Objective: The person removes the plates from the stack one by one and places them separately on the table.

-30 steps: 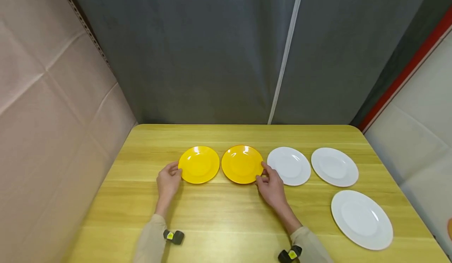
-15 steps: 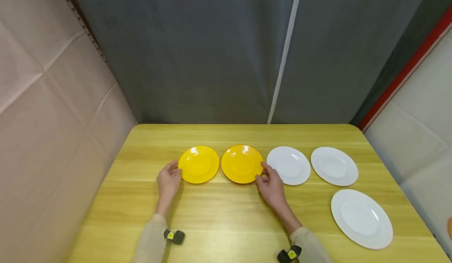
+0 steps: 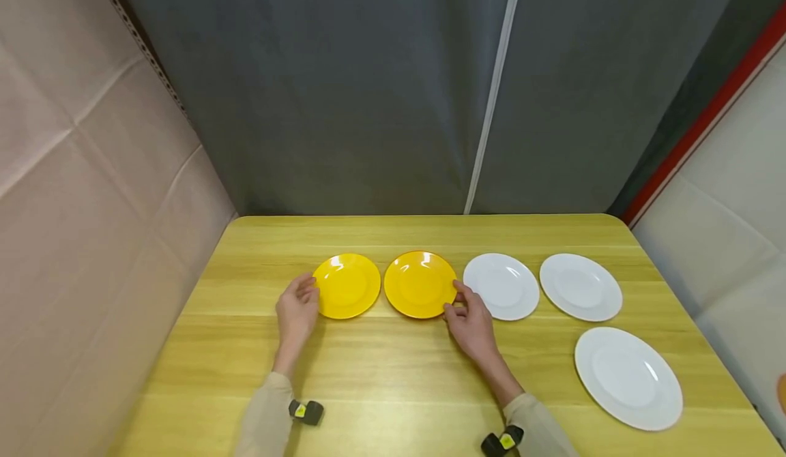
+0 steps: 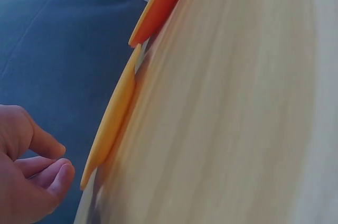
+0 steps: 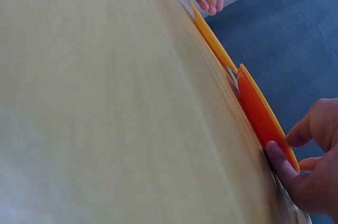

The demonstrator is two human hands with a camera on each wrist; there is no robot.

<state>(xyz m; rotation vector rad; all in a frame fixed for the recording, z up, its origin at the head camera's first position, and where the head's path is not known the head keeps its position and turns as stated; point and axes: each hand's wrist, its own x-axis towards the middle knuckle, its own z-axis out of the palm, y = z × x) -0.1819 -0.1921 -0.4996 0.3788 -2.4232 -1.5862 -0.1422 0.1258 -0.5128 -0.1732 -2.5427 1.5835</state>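
Two plates lie side by side near the table's middle: a bright yellow plate (image 3: 346, 286) on the left and a slightly more orange plate (image 3: 420, 285) on the right. My left hand (image 3: 297, 312) is just off the yellow plate's left rim. In the left wrist view a gap shows between its loosely bent fingertips (image 4: 62, 163) and the yellow plate (image 4: 112, 121). My right hand (image 3: 473, 324) pinches the orange plate's right rim between thumb and fingers. The right wrist view shows that plate's reddish-orange underside (image 5: 259, 113), with the thumb against the rim.
Right of the orange plate lie a white plate (image 3: 501, 286) and another white plate (image 3: 580, 287). A larger white plate (image 3: 629, 378) lies nearer at the right. Beyond the wooden table (image 3: 381, 389) hangs a dark grey curtain (image 3: 356, 102).
My left hand has let go of the yellow plate's rim and lifted slightly away from it. The right hand and the plates have stayed in place.
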